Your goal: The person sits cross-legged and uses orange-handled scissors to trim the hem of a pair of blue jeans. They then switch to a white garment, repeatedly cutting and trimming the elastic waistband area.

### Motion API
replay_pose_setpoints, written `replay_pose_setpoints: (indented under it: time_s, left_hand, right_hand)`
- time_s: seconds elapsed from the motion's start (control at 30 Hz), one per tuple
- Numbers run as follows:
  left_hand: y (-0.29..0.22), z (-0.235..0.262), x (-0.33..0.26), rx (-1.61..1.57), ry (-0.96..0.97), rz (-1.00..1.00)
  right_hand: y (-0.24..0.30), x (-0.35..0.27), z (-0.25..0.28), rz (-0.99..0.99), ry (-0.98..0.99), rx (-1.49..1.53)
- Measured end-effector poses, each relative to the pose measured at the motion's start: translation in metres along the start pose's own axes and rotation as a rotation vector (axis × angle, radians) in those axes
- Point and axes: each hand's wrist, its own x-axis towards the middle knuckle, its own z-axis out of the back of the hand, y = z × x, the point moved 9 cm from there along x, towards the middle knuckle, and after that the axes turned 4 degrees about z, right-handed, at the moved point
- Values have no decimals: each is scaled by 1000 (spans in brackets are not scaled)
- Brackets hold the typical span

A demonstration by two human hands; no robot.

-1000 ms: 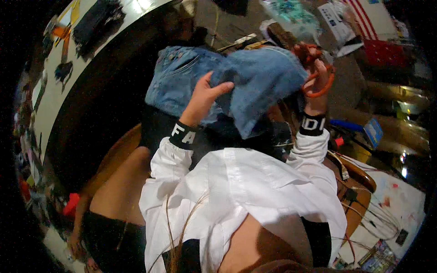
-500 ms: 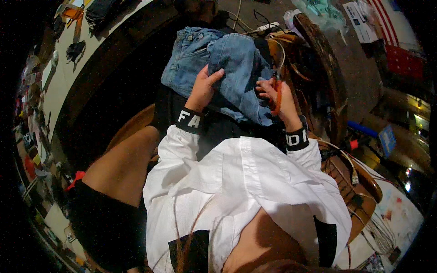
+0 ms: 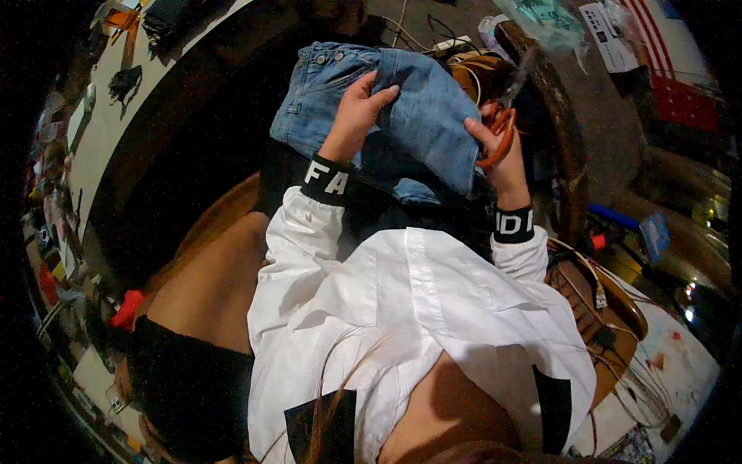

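Blue denim jeans [image 3: 431, 97] lie over my lap, their buttoned waistband at the far left. My left hand [image 3: 357, 117] is closed on a fold of the denim near the middle, thumb on top. In my right hand [image 3: 506, 166] is a pair of scissors with orange handles [image 3: 508, 138]; the blades point up and away, clear of the cloth. My right thumb touches the right edge of the denim, and the other fingers are partly hidden behind the handles. A smaller denim piece [image 3: 415, 190] shows below the raised cloth.
A dark curved wooden edge [image 3: 570, 147] stands right of my hands. Beyond the jeans are cables [image 3: 402, 23] and a clear plastic bag [image 3: 545, 23]. A pale surface [image 3: 108, 131] with small items curves along the left. More cables [image 3: 634, 379] lie at lower right.
My right hand has moved right and a little up, lifting and spreading the denim edge; the scissors now point up and away. My left hand has shifted slightly up and right.
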Motion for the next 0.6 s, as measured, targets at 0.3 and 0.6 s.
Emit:
replay_pose_setpoints:
  time_s: [0.3,0.6]
  left_hand:
    - [-84,-64,-31,87,412,-533]
    - [-96,-91,13,242,402,-227]
  right_hand:
    - [8,1,2,-44,92,-28]
    - [80,-14,47,282,-251,-80]
